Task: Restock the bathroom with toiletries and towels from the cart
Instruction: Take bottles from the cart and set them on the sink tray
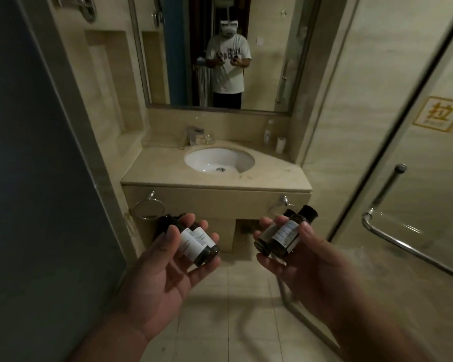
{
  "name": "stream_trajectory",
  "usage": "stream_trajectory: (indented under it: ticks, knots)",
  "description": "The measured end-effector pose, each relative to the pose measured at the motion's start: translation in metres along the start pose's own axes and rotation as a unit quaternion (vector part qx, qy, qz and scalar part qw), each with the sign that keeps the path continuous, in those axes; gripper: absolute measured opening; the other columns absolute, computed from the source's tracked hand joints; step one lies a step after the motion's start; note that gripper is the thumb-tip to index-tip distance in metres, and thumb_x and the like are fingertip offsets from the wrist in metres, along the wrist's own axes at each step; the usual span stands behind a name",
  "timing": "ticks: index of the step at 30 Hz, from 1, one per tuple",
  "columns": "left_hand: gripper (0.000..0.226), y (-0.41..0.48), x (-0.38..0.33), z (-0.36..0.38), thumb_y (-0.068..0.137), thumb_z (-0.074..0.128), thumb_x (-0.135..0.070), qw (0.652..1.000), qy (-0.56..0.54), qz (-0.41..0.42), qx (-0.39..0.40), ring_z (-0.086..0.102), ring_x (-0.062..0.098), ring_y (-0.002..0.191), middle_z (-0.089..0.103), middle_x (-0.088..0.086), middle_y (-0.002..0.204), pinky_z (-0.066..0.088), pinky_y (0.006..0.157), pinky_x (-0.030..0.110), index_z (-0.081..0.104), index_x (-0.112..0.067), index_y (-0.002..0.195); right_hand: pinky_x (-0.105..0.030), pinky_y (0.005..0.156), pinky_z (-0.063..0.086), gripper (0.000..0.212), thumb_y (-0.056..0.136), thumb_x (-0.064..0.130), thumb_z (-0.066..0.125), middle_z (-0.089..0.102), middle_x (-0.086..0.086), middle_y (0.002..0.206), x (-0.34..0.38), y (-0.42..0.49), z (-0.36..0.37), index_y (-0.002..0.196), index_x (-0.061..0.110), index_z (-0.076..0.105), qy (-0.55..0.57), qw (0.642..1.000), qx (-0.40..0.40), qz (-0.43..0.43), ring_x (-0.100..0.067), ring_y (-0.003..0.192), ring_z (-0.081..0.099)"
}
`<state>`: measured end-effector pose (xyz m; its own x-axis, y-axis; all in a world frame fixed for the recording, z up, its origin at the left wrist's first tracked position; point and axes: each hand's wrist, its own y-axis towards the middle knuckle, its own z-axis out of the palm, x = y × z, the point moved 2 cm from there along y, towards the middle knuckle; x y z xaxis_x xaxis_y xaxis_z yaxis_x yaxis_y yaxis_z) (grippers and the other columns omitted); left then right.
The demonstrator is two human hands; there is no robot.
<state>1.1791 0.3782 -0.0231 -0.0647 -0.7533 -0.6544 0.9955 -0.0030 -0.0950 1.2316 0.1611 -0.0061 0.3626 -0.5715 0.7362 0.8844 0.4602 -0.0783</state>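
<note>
A dark door [24, 178] fills the far left, and beside it the left hand [165, 270] curls its fingers round a cluster of white-labelled bottles [194, 241], held in the air below a towel ring [149, 209]. Ahead, well apart from both hands, the beige worktop [147, 173] carries a white sink [219, 159], a tap [192, 134] and a white cup [281, 145] at its right rear, under a mirror [168, 48]. The right hand [306, 259] grips two black-capped bottles [283, 236], caps pointing up and away, with the glass shower door [416, 218] and its chrome handle [387, 186] to the right.
</note>
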Motion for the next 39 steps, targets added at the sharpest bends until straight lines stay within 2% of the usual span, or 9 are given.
stream_trajectory:
  ticks: [8,17,21,26,30,34,37,39]
  knots:
    - [0.07,0.062,-0.037,-0.042,0.038,0.101,-0.039,0.999,-0.013,0.01,-0.036,0.065,0.036,0.116,0.066,0.015,0.128,0.058,0.081,0.052,0.077,-0.018,0.101,-0.045,0.086,0.054,0.059,0.055,0.038,0.095,0.064,-0.018,0.13,-0.026,0.094,0.009,0.104,0.013,0.076,0.009,0.999,0.006,0.034,-0.033,0.115,0.064]
    - [0.075,0.125,-0.064,-0.094,0.037,0.102,-0.038,0.993,-0.032,0.021,-0.108,0.063,0.038,0.118,0.065,0.017,0.13,0.059,0.079,0.052,0.076,-0.014,0.104,-0.046,0.087,0.053,0.056,0.061,0.039,0.092,0.063,-0.018,0.13,-0.048,0.206,-0.001,0.106,0.011,0.075,-0.011,0.996,0.031,0.088,-0.034,0.115,0.062]
    - [0.074,0.17,-0.081,-0.102,0.035,0.102,-0.038,0.989,-0.026,0.045,-0.136,0.064,0.036,0.117,0.066,0.015,0.127,0.06,0.076,0.049,0.077,-0.016,0.101,-0.046,0.088,0.055,0.06,0.055,0.037,0.095,0.064,-0.016,0.129,-0.045,0.271,-0.007,0.105,0.013,0.076,0.0,0.993,0.038,0.108,-0.034,0.114,0.062]
    - [0.073,0.227,-0.11,-0.101,0.034,0.101,-0.038,0.983,-0.015,0.084,-0.163,0.066,0.035,0.113,0.066,0.015,0.123,0.06,0.073,0.047,0.076,-0.016,0.1,-0.046,0.09,0.051,0.059,0.05,0.042,0.095,0.069,-0.015,0.114,-0.031,0.353,-0.001,0.099,0.013,0.078,-0.014,0.989,0.078,0.126,-0.032,0.107,0.065]
    - [0.072,0.26,-0.127,-0.104,0.034,0.101,-0.038,0.974,-0.01,0.118,-0.193,0.067,0.035,0.111,0.068,0.015,0.12,0.06,0.073,0.047,0.077,-0.016,0.098,-0.045,0.085,0.057,0.063,0.048,0.038,0.098,0.065,-0.018,0.129,-0.027,0.411,0.002,0.102,0.012,0.077,0.005,0.982,0.09,0.165,-0.035,0.115,0.062]
    - [0.072,0.283,-0.139,-0.111,0.034,0.102,-0.037,0.969,-0.02,0.128,-0.212,0.064,0.037,0.116,0.068,0.015,0.12,0.059,0.077,0.048,0.077,-0.017,0.099,-0.044,0.081,0.058,0.055,0.056,0.037,0.092,0.063,-0.019,0.133,-0.029,0.452,0.004,0.103,0.012,0.077,-0.005,0.98,0.089,0.177,-0.034,0.111,0.065]
    - [0.072,0.3,-0.15,-0.115,0.033,0.102,-0.035,0.966,-0.025,0.138,-0.216,0.062,0.037,0.116,0.068,0.015,0.116,0.059,0.076,0.049,0.076,-0.016,0.098,-0.045,0.083,0.058,0.063,0.051,0.041,0.096,0.066,-0.017,0.126,-0.025,0.476,0.011,0.103,0.012,0.077,0.005,0.98,0.106,0.17,-0.035,0.111,0.064]
    - [0.072,0.315,-0.16,-0.118,0.033,0.102,-0.034,0.966,-0.034,0.145,-0.21,0.066,0.036,0.11,0.069,0.015,0.115,0.06,0.075,0.049,0.076,-0.015,0.098,-0.045,0.088,0.055,0.06,0.051,0.044,0.094,0.068,-0.015,0.12,-0.022,0.492,0.016,0.1,0.013,0.078,-0.009,0.98,0.115,0.16,-0.033,0.111,0.065]
